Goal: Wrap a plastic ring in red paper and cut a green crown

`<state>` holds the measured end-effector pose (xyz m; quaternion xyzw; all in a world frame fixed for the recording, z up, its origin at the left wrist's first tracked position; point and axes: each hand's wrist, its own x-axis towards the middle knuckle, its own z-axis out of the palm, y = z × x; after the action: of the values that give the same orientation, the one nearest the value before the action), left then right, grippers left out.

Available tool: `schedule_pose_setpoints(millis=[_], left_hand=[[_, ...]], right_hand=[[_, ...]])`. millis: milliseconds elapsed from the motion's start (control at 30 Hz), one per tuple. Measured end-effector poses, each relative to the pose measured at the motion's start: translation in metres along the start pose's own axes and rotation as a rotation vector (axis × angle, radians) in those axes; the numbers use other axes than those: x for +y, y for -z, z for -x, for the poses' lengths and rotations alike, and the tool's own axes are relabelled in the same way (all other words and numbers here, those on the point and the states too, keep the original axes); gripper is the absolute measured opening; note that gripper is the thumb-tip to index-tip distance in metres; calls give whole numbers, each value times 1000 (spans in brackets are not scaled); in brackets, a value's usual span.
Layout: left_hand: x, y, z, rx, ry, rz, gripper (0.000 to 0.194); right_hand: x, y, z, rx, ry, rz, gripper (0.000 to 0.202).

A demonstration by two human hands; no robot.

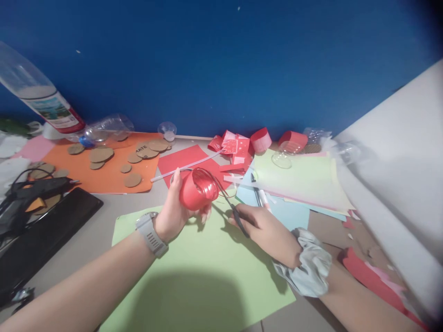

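My left hand (176, 210), with a grey watch at the wrist, is closed around a red paper-covered plastic cup piece (194, 193). Its shiny, transparent-looking inside faces right. In my right hand (266, 226), the fingers pinch a long, thin black thing (239, 219). It stretches up and left to the cup piece's rim, where a thin dark curve loops over the top; its exact kind is unclear. Both hands are above a light green paper sheet (194, 272). Just behind the cup piece lie a red sheet (185, 159) and a pale narrow strip (190, 165).
Cardboard discs (101, 154) lie on an orange sheet (83, 173) at left, near a clear bottle (112, 127) and a tall labelled bottle (51, 106). A black glue gun (41, 191) sits front left. More red rings (261, 139) stand by the blue wall (221, 64).
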<state>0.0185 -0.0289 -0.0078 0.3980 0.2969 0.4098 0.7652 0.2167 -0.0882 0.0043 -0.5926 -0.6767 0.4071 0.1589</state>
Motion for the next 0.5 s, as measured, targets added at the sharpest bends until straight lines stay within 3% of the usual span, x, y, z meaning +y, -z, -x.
schedule_pose_setpoints(millis=[167, 267, 367, 500], left_hand=[[2, -1, 1, 13, -10, 72, 76], [1, 0, 3, -36, -37, 63, 76], [1, 0, 5, -90, -51, 9, 72], [0, 0, 6, -71, -57, 15, 62]], right_hand=[[1, 0, 0, 13, -13, 7, 26], [0, 0, 0, 15, -22, -2, 27], [0, -1, 0, 15, -16, -7, 26], [1, -1, -1, 33, 1, -9, 24]])
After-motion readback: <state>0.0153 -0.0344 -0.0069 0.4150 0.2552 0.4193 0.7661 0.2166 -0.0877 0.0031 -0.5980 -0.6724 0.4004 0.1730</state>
